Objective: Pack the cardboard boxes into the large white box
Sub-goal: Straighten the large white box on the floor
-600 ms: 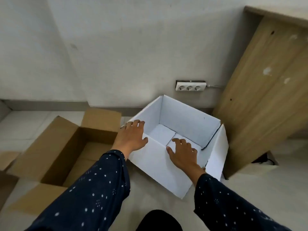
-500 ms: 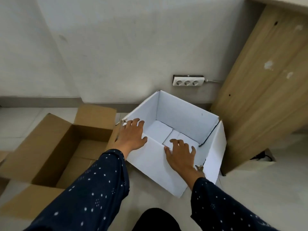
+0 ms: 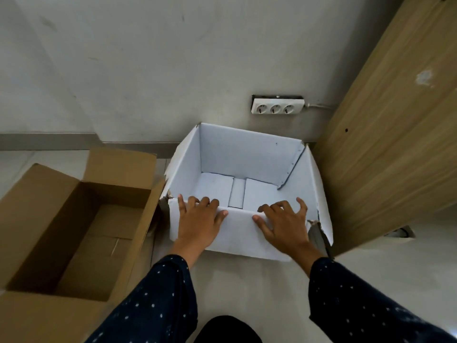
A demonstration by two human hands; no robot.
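The large white box (image 3: 247,154) stands open on the floor against the wall, square to me. Only its folded white bottom flaps show inside. My left hand (image 3: 197,224) lies on the left part of the near wall, fingers hooked over the top rim and thumb on the outer face. My right hand (image 3: 284,226) grips the same wall further right in the same way. The box's near right corner is torn. A brown cardboard box (image 3: 42,201) stands open at the left, one flap touching the white box's left side.
A wooden cabinet panel (image 3: 383,144) rises close against the white box's right side. A triple wall socket (image 3: 277,105) with a cable sits on the wall just behind the box. Pale floor tiles stretch toward me below the box.
The white box has turned from a diagonal stance to face me squarely. Both hands have shifted onto the top rim of its near wall. The view has dropped closer.
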